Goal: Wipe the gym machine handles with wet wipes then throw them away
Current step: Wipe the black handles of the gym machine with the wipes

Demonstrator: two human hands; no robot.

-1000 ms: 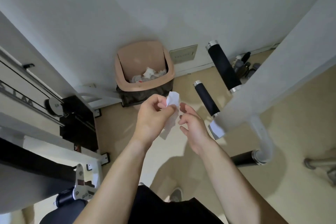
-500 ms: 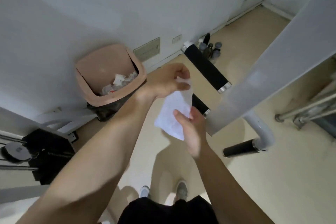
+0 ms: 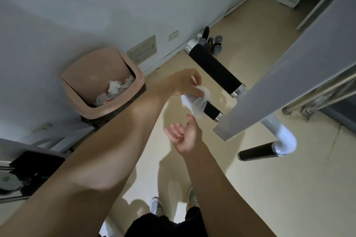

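Note:
My left hand (image 3: 185, 82) pinches a white wet wipe (image 3: 193, 103), which drapes over the end of the shorter black machine handle (image 3: 212, 111). A longer black handle (image 3: 214, 70) with chrome caps sticks out just behind it. A third black handle (image 3: 255, 153) points left from a white bent tube lower right. My right hand (image 3: 184, 136) hovers below the wipe, palm up, fingers loosely curled, holding nothing. A pink bin (image 3: 86, 79) with several crumpled wipes inside stands against the wall at left.
The grey machine beam (image 3: 289, 75) slants across the right. Several small bottles (image 3: 211, 41) stand on the floor by the wall. Dark machine parts (image 3: 32, 167) fill the lower left. My shoes (image 3: 157, 206) are on the beige floor below.
My right hand has let go of the wipe and dropped lower with its palm up. My left hand has carried the wipe onto the short handle. The view has swung right.

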